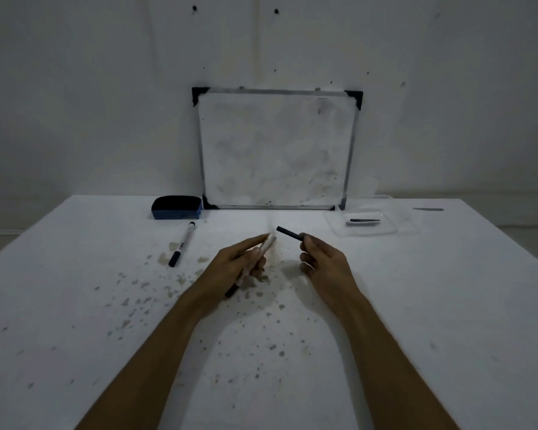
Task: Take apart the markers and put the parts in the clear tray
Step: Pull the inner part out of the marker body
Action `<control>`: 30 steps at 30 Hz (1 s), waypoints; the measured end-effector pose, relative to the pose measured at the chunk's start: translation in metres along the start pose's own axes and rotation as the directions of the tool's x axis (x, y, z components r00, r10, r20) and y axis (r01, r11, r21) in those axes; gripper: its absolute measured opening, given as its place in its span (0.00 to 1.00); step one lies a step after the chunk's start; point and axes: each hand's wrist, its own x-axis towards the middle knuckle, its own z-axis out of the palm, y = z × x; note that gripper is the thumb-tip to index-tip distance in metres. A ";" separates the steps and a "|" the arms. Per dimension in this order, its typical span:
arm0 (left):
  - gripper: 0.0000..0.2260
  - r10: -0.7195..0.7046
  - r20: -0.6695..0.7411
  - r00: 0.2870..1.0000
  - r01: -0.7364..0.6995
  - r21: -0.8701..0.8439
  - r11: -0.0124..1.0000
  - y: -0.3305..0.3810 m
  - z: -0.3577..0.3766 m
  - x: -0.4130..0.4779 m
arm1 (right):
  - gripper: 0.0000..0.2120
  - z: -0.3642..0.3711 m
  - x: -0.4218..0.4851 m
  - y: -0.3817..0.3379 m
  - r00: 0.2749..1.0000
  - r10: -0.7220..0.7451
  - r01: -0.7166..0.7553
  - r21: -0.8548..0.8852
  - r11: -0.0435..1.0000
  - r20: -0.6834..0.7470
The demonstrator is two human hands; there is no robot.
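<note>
My left hand (241,262) grips a white marker barrel (268,242), its open end pointing up and right and its black rear end sticking out below the palm. My right hand (322,259) pinches a thin black ink core (288,233), held just clear of the barrel's open end. A whole capped marker (183,244) lies on the table to the left. The clear tray (385,229) sits at the back right and holds a white part and a thin black part (364,220).
A small whiteboard (275,150) leans on the wall at the table's back. A blue eraser (177,207) lies left of it. A thin dark piece (427,209) lies right of the tray. The white table (448,305) is speckled with stains.
</note>
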 end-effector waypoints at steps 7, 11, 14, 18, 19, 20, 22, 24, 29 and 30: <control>0.16 -0.072 0.048 0.996 0.076 -0.072 0.995 -0.004 -0.014 -0.001 | 0.09 0.001 -0.006 -0.002 0.999 0.026 -0.023 -0.090 0.996 0.030; 0.16 -0.066 0.071 0.995 0.071 -0.071 0.995 -0.005 -0.016 -0.001 | 0.09 0.001 -0.008 -0.003 0.999 0.032 -0.028 -0.104 0.994 0.036; 0.15 -0.061 0.075 0.995 0.064 -0.042 0.997 -0.007 -0.014 -0.002 | 0.08 0.002 -0.011 -0.006 0.999 0.020 -0.016 -0.115 0.993 0.036; 0.15 -0.049 0.091 0.995 0.049 0.008 0.999 -0.011 -0.014 -0.007 | 0.09 0.000 -0.014 -0.010 0.995 -0.092 0.098 -0.163 0.982 0.044; 0.15 -0.052 0.091 0.994 0.052 0.008 0.999 -0.012 -0.015 -0.008 | 0.10 0.000 -0.015 -0.011 0.989 -0.138 0.147 -0.193 0.970 0.062; 0.15 -0.056 0.091 0.994 0.056 0.004 0.998 -0.012 -0.015 -0.009 | 0.11 0.000 -0.016 -0.011 0.981 -0.180 0.192 -0.223 0.956 0.074; 0.15 -0.067 0.095 0.993 0.068 -0.009 0.998 -0.012 -0.015 -0.009 | 0.12 0.002 -0.016 -0.011 0.968 -0.243 0.252 -0.264 0.931 0.065; 0.15 -0.080 0.090 0.993 0.081 -0.012 0.997 -0.013 -0.015 -0.009 | 0.14 0.005 -0.017 -0.010 0.954 -0.293 0.297 -0.274 0.915 0.057; 0.15 -0.085 0.074 0.994 0.084 0.025 0.996 -0.014 -0.018 -0.006 | 0.16 0.011 -0.024 -0.013 0.926 -0.369 0.374 -0.298 0.878 0.078; 0.15 -0.086 0.070 0.994 0.083 0.032 0.996 -0.014 -0.019 -0.006 | 0.16 0.012 -0.025 -0.014 0.923 -0.376 0.383 -0.313 0.869 0.085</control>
